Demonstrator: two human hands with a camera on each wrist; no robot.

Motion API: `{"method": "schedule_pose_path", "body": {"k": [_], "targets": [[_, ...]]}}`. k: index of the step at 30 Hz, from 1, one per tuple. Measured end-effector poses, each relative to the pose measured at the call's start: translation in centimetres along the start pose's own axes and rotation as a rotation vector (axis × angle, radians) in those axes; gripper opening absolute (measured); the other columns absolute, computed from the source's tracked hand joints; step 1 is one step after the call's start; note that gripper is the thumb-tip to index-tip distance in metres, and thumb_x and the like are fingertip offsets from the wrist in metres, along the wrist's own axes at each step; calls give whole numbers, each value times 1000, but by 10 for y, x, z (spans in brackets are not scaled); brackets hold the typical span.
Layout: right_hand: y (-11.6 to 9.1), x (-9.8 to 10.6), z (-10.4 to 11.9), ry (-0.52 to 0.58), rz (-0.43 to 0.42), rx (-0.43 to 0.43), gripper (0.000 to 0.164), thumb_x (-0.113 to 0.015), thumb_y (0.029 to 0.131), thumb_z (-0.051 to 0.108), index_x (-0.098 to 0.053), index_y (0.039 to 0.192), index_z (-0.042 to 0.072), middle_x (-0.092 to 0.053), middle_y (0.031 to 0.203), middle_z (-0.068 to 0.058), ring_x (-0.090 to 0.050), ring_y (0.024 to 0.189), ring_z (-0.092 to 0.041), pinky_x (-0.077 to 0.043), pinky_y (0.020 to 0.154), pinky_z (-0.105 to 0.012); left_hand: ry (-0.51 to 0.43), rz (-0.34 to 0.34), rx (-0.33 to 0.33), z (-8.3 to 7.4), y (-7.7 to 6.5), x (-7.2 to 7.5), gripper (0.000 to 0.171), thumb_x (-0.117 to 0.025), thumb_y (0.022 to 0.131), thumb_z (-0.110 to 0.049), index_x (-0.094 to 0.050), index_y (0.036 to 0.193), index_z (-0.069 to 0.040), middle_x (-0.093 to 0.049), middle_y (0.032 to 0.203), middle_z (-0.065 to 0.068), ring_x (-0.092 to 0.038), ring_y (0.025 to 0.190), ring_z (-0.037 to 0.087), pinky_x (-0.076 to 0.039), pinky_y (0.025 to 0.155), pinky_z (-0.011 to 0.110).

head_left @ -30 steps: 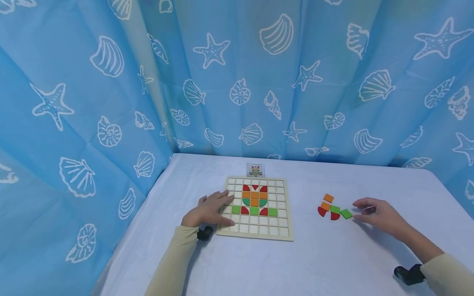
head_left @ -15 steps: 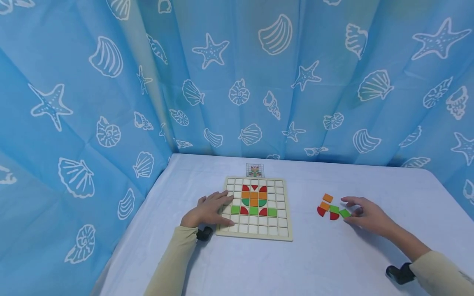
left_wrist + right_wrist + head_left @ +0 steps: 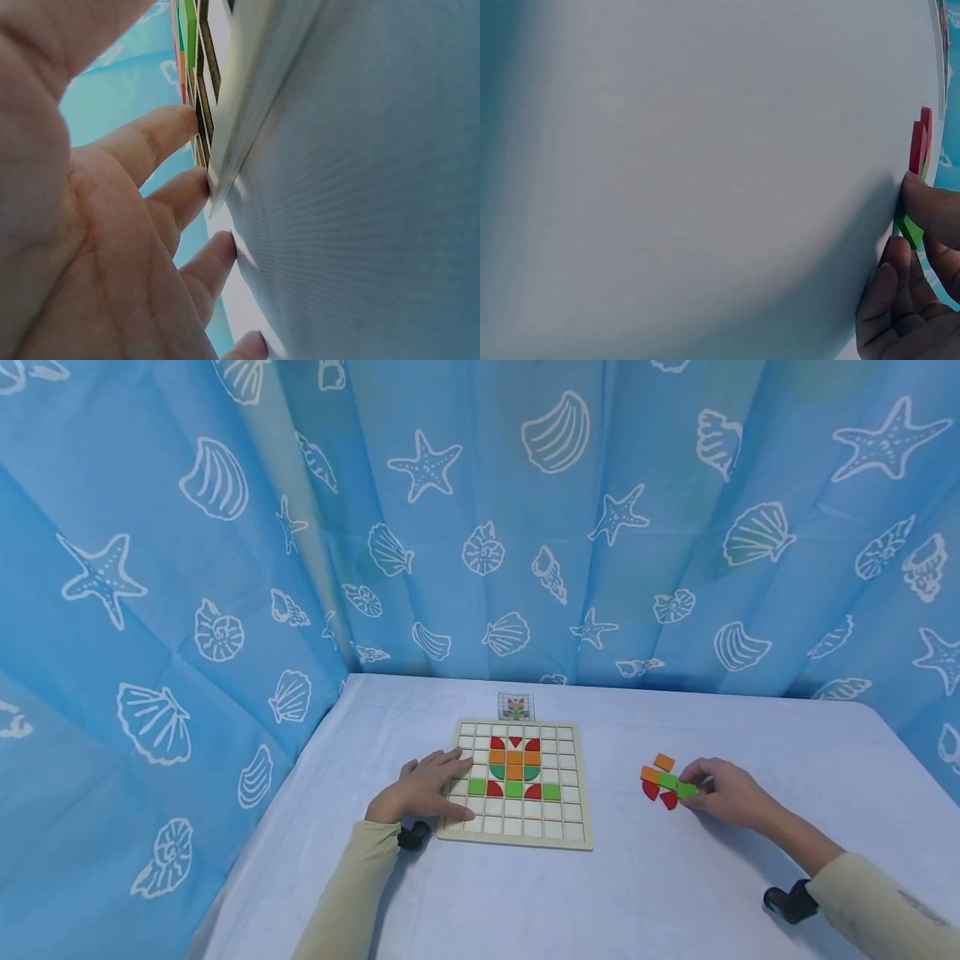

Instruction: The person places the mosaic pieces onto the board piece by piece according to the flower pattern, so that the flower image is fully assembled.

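My left hand (image 3: 422, 786) lies with spread fingers on the left edge of a gridded wooden puzzle board (image 3: 517, 839). In the left wrist view two fingertips touch the board's rim (image 3: 244, 112) and others reach the tablecloth. Red, orange and green tiles form a symmetrical figure in the grid. To the right of the board, my right hand (image 3: 729, 795) pinches a green square tile (image 3: 686, 790) between thumb and fingers, close over the table. Against it sits another green tile (image 3: 668, 782), beside an orange tile (image 3: 649, 773) and two red quarter-round tiles (image 3: 669, 800).
A small picture card (image 3: 516, 707) with a coloured grid pattern lies behind the board. One more orange tile (image 3: 664, 762) lies at the back of the loose group. White cloth (image 3: 600, 902) covers the table, and a blue shell-print curtain (image 3: 480, 485) hangs behind it.
My right hand has moved left to the loose tiles and taken hold of the green square, pushing it against its neighbours. The front red tile has shifted. My left hand stays put.
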State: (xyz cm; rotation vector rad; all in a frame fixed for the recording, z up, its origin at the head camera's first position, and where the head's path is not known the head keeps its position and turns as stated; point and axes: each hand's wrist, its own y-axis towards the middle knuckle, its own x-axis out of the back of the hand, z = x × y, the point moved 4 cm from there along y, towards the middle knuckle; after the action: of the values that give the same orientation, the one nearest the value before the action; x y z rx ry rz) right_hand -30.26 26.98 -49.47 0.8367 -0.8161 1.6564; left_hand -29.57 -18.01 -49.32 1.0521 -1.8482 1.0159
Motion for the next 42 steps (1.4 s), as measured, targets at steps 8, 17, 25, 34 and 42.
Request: {"method": "schedule_pose_path", "body": {"k": [8,17,25,34,42], "targets": [[8,0,3,21,16,-2,30,-80,81,15,-60,100,4,-61,88,-6,-55,82,-20,-55,69,-31,9,-3,-3,2,1,-1,92,-76,78,-58,-34,155,-28,-23,165,0,-18,152,29,-14,119,63],[15,16,18,35,-165,-19,30,-72,89,17,-60,109,-1,-65,99,-18,-61,90,-31,-59,74,-40,19,-1,12,2,2,0,92,-75,78,-59,-34,155,-29,-22,165,-1,-17,153,29,-14,119,63],[26,9,55,128,-222,15,29,-68,92,17,-59,114,1,-65,106,-20,-63,97,-34,-60,78,-41,16,-6,10,3,3,-1,92,-76,78,-59,-34,155,-29,-23,165,-1,-18,153,29,-14,119,63],[39,-29,97,162,-209,76,21,-69,91,13,-62,109,4,-68,99,-12,-63,88,-22,-55,77,-37,1,-8,0,4,2,-2,93,-76,77,-58,-35,155,-28,-24,165,0,-18,152,30,-14,119,64],[46,-62,136,241,-119,114,18,-70,91,14,-65,107,7,-67,96,-6,-59,85,-18,-52,77,-28,5,-6,3,1,1,-1,92,-76,78,-58,-35,155,-28,-23,165,0,-18,152,30,-13,119,64]]}}
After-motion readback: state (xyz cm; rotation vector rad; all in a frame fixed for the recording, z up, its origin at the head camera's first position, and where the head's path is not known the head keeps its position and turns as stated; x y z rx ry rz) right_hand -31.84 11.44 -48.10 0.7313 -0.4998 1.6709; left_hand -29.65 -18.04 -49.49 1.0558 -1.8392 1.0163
